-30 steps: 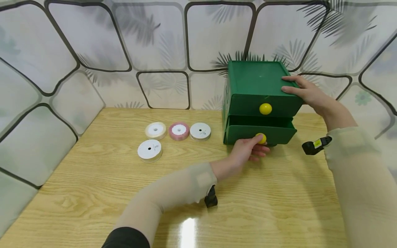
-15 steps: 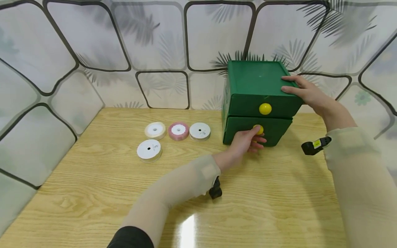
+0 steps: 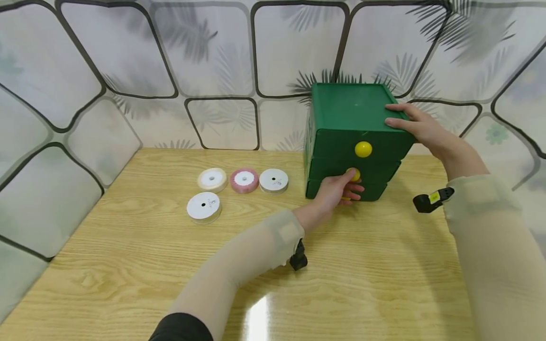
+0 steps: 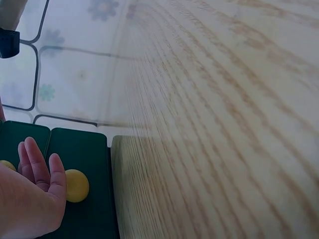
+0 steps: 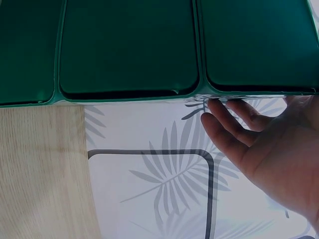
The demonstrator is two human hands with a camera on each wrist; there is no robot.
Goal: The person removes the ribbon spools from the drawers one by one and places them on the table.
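Observation:
The green drawer cabinet (image 3: 356, 108) stands upright at the back right of the table, its three drawer fronts lined up one above another. My left hand (image 3: 327, 195) is at the middle drawer, thumb on its yellow knob (image 3: 353, 174), with the other fingers extended just below. In the left wrist view those fingers pass beside the bottom drawer's yellow knob (image 4: 77, 185). My right hand (image 3: 426, 130) rests on the cabinet's top right edge, two digits lying on the top. The right wrist view shows other fingers (image 5: 224, 134) of that hand against the cabinet's edge.
Left of the cabinet, a cream ribbon roll (image 3: 212, 179), a pink ribbon roll (image 3: 244, 180) and a white spool (image 3: 274, 180) stand in a row. Another white spool (image 3: 204, 206) lies in front of them. A patterned wall covering (image 3: 222, 123) closes off the table's back.
The middle drawer, partly pulled out a second ago, has slid back into the cabinet. My left hand has moved with its knob, away from me. My right hand has stayed on the cabinet.

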